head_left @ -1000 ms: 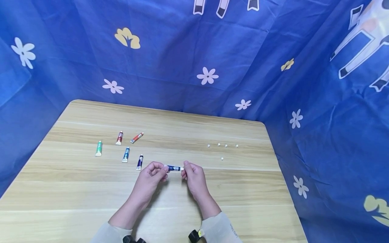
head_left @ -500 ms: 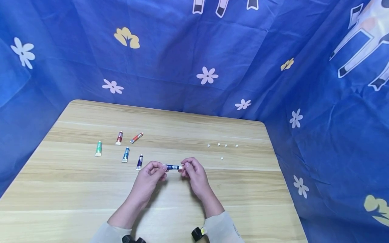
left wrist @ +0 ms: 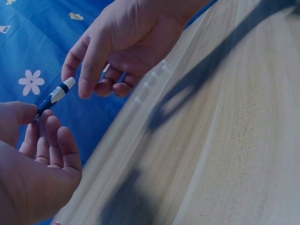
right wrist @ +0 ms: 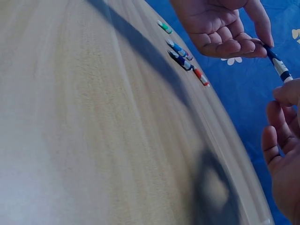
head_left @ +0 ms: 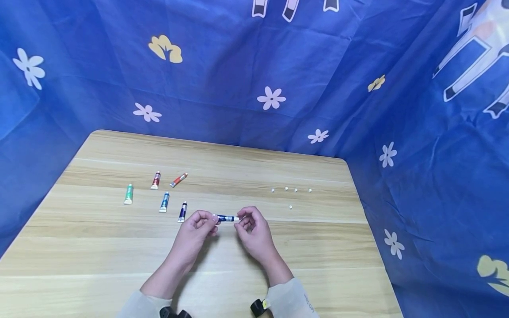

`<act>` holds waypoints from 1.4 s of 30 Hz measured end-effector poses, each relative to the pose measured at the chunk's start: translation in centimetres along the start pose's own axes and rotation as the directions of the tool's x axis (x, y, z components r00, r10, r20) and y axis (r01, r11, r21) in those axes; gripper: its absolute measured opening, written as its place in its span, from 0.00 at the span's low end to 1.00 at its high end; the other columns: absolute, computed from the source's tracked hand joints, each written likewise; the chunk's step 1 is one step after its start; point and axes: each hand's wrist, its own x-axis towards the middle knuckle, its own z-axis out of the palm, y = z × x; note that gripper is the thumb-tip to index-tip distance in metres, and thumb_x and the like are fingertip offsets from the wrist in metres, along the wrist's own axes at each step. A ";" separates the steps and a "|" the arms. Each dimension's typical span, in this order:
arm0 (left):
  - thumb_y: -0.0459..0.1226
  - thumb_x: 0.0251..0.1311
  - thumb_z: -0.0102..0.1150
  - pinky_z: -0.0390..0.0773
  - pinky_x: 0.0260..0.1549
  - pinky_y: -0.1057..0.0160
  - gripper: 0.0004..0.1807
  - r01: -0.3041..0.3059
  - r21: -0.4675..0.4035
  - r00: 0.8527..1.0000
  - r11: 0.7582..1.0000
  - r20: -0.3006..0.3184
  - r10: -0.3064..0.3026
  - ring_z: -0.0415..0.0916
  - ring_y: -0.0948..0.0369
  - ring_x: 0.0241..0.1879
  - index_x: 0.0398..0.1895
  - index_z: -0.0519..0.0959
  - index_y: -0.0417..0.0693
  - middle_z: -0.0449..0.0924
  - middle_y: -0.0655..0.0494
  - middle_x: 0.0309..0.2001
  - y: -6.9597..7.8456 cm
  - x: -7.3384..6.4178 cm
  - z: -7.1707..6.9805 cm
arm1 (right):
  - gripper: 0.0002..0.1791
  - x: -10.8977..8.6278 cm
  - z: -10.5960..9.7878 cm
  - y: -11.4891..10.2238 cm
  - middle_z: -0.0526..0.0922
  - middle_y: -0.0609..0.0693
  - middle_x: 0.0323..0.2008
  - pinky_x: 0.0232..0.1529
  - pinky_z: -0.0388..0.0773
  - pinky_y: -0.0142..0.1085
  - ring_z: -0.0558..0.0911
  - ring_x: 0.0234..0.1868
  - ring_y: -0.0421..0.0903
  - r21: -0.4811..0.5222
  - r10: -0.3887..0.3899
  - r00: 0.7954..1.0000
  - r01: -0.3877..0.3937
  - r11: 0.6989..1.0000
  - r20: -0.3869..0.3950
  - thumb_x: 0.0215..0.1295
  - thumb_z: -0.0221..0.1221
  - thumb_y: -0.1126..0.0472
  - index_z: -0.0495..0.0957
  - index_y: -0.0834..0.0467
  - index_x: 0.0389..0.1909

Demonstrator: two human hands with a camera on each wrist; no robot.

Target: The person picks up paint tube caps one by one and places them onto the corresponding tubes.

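In the head view, my left hand (head_left: 195, 236) pinches a dark blue paint tube (head_left: 226, 218) by its tail end between thumb and fingers. The tube lies level above the table, its white cap (left wrist: 69, 83) pointing right. My right hand (head_left: 256, 234) has its thumb and index finger curled round that cap; in the right wrist view the thumb (right wrist: 287, 92) is at the cap's end. Left of the hands lie a purple-blue tube (head_left: 182, 212), a blue tube (head_left: 164, 202), a green tube (head_left: 128, 194), a dark red tube (head_left: 156, 180) and an orange-red tube (head_left: 179, 179).
Several small white caps (head_left: 295, 190) lie loose on the right part of the wooden table (head_left: 222, 168), one (head_left: 290, 207) nearer the hands. Blue patterned cloth (head_left: 222, 75) hangs behind and beside the table.
My right hand's fingers have shifted about the cap, the thumb dropping lower and opening a wider gap. My left hand keeps hold of the tube, which has moved slightly left.
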 end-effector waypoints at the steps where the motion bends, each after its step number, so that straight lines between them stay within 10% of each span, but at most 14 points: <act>1: 0.34 0.77 0.62 0.87 0.47 0.65 0.05 0.001 0.001 1.000 1.000 0.001 -0.001 0.84 0.62 0.38 0.48 0.78 0.41 0.87 0.66 0.33 0.0 0.0 0.0 | 0.18 0.0 0.0 0.0 0.83 0.62 0.43 0.43 0.80 0.24 0.80 0.38 0.36 0.000 -0.001 1.000 0.001 1.000 -0.011 0.65 0.66 0.77 0.78 0.64 0.54; 42: 0.33 0.75 0.64 0.87 0.46 0.65 0.09 0.017 0.012 1.000 1.000 0.006 -0.017 0.84 0.63 0.38 0.54 0.80 0.42 0.88 0.67 0.34 -0.2 0.0 -0.3 | 0.08 -0.2 0.9 0.3 0.85 0.67 0.38 0.37 0.78 0.25 0.82 0.34 0.43 0.068 0.087 0.990 -0.079 0.995 -0.112 0.76 0.65 0.64 0.84 0.67 0.45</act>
